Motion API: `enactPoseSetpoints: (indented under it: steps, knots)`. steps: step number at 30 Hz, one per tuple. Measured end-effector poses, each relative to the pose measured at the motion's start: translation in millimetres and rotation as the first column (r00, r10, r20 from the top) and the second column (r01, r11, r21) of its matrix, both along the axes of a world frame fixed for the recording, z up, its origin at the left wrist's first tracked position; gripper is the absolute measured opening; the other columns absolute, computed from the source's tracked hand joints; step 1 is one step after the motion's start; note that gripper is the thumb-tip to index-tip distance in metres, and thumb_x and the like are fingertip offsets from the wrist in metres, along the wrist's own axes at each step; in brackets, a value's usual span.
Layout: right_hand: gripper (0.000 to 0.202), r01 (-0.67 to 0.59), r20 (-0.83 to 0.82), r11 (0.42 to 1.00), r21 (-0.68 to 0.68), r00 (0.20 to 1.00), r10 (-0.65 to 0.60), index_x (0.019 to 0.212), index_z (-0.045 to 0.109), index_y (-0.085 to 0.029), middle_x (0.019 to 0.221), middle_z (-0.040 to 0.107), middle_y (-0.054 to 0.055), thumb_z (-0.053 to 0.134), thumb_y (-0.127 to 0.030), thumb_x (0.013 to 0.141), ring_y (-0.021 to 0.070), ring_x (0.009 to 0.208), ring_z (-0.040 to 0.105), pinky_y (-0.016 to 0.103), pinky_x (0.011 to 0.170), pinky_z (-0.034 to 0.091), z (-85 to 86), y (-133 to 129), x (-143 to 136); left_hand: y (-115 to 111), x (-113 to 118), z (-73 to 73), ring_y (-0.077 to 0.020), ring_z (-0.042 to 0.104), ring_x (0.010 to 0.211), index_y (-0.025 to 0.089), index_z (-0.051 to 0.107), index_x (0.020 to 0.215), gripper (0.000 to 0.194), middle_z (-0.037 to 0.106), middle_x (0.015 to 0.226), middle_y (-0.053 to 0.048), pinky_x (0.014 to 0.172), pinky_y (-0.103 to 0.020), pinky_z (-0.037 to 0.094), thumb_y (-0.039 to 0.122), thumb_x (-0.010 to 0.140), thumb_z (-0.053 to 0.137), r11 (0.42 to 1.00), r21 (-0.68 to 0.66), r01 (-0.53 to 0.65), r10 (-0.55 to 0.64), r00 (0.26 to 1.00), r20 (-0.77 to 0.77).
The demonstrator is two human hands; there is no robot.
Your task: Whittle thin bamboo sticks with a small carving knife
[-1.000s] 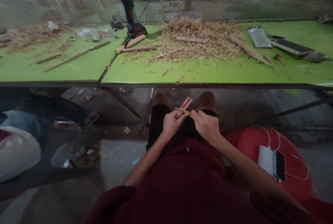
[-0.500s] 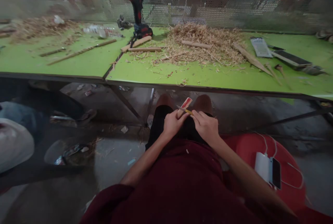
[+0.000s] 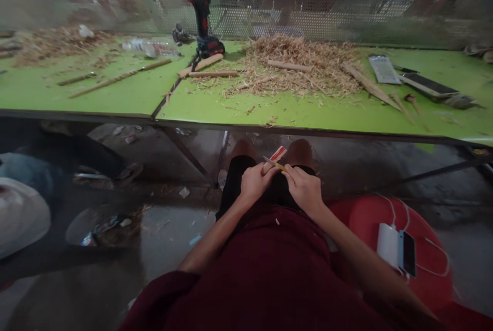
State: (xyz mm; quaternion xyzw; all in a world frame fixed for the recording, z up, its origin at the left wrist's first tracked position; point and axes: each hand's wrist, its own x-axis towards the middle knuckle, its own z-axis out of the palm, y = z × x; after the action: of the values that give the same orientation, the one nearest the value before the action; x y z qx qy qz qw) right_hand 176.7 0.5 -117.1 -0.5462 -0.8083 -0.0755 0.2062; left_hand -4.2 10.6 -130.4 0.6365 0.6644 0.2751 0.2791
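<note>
Between the left hand (image 3: 254, 185) and the right hand (image 3: 306, 187) there are one knife (image 3: 275, 164) and one red-and-white strip (image 3: 278, 154). The worktop (image 3: 215, 113) carries one drill (image 3: 203, 18), one clear bottle (image 3: 152, 48), one silvery packet (image 3: 384, 69), one dark-topped flat object (image 3: 431, 84), two heaps of shavings (image 3: 327, 59), two slim sticks (image 3: 115, 81) at the left, four wooden pieces (image 3: 288, 66) around the drill and main heap, and two thin pieces (image 3: 418, 103) at the right. On the one red stool (image 3: 358, 218) are one white block (image 3: 388, 245) and one phone (image 3: 409, 255).

Perforated screen (image 3: 339, 25) standing along the far edge of the green surface (image 3: 215, 110); dark metal braces (image 3: 185, 150) supporting it underneath. Grey floor (image 3: 165, 233) lying littered below, red stool (image 3: 427, 233) standing at right, dim light falling unevenly.
</note>
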Motion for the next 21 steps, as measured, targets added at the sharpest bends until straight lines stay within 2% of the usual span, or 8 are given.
enactPoseSetpoints:
  steps: [7,10,16,21]
  knots:
    - [0.046,-0.077,0.034,0.997,-0.031,0.996,0.078,0.117,0.080,-0.020,0.089,0.077,0.007,0.040,-0.041,0.110,0.0156,0.069,0.064,0.028,0.057,0.029,5.2,5,5,0,-8,8.3,-0.0222,0.068,0.075,0.021,0.076,0.102,0.050,0.076,0.082,-0.010,0.066,-0.027,0.038,0.064,0.098,0.053,0.996,0.023,0.083,-0.081,0.993,-0.086]
    - [0.046,-0.059,0.011,0.998,-0.012,0.998,0.059,0.120,0.079,-0.018,0.089,0.077,0.007,0.040,-0.040,0.111,0.0152,0.069,0.065,0.028,0.057,0.029,3.2,5,5,-1,-6,10.3,-0.0237,0.070,0.077,0.021,0.076,0.102,0.049,0.076,0.083,-0.011,0.066,-0.028,0.037,0.063,0.099,0.051,0.997,0.031,0.069,-0.065,0.991,-0.113]
    - [0.041,-0.028,-0.029,1.000,0.012,0.999,0.028,0.122,0.078,-0.017,0.088,0.077,0.007,0.043,-0.036,0.110,0.0148,0.067,0.064,0.028,0.057,0.032,-0.4,-1,1,-1,-1,4.6,-0.0207,0.064,0.068,0.020,0.074,0.088,0.050,0.072,0.074,-0.008,0.061,-0.028,0.031,0.065,0.097,0.052,1.000,0.011,0.015,-0.014,0.996,-0.090]
    - [0.045,0.040,-0.124,0.997,0.073,0.992,-0.030,0.119,0.079,-0.015,0.086,0.077,0.009,0.041,-0.037,0.110,0.0158,0.068,0.066,0.028,0.056,0.035,-3.2,-3,-9,-1,4,6.4,-0.0176,0.054,0.063,0.020,0.072,0.082,0.050,0.068,0.070,-0.005,0.060,-0.029,0.027,0.065,0.095,0.055,0.998,0.019,-0.055,0.055,0.998,0.011]
